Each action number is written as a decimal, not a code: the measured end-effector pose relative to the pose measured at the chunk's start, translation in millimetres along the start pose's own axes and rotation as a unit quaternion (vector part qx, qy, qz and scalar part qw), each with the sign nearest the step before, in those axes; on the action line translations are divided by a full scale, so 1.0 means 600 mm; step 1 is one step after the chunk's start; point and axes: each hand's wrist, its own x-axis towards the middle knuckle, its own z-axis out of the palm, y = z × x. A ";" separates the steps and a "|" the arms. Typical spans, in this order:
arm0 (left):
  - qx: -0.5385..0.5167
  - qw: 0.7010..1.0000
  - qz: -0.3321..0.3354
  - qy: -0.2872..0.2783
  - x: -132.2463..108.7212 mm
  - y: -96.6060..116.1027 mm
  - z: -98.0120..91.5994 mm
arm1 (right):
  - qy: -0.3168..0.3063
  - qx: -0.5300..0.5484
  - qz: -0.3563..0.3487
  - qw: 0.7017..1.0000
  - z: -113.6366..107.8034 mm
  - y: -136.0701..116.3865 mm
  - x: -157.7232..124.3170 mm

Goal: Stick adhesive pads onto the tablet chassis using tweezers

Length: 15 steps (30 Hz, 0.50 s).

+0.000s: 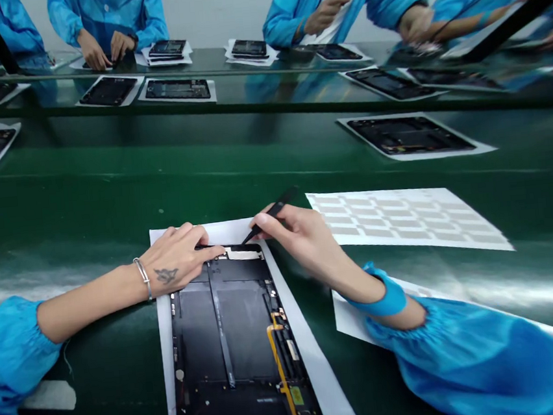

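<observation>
A black tablet housing (240,341) lies open side up on a white paper sheet (315,354), its inner parts and an orange flex cable (280,364) showing. My right hand (303,234) pinches black tweezers (270,220), whose tip meets the housing's far edge, near a whitish strip (242,254). My left hand (181,259) rests over the far left corner of the housing, its thumb and fingers spread along that edge. Whether its fingertips pinch anything cannot be made out.
A sheet of pale stickers (395,215) lies to the right, with another white sheet (356,320) under my right forearm. Beyond, a tablet housing (411,134) sits on paper. Further housings line the far bench, where several people in blue smocks work.
</observation>
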 end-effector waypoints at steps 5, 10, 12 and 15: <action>0.002 1.000 0.005 0.005 -0.001 0.001 0.002 | 0.026 -0.012 -0.071 0.997 0.017 -0.016 -0.025; -0.004 1.000 -0.002 0.002 0.000 0.002 0.002 | 0.004 -0.028 -0.095 0.995 0.030 -0.017 -0.030; -0.005 1.000 -0.002 0.000 0.000 0.002 0.001 | 0.004 -0.032 -0.101 0.994 0.030 -0.014 -0.031; -0.002 1.000 -0.001 -0.001 0.000 0.003 -0.001 | 0.005 -0.034 -0.112 0.993 0.029 -0.012 -0.032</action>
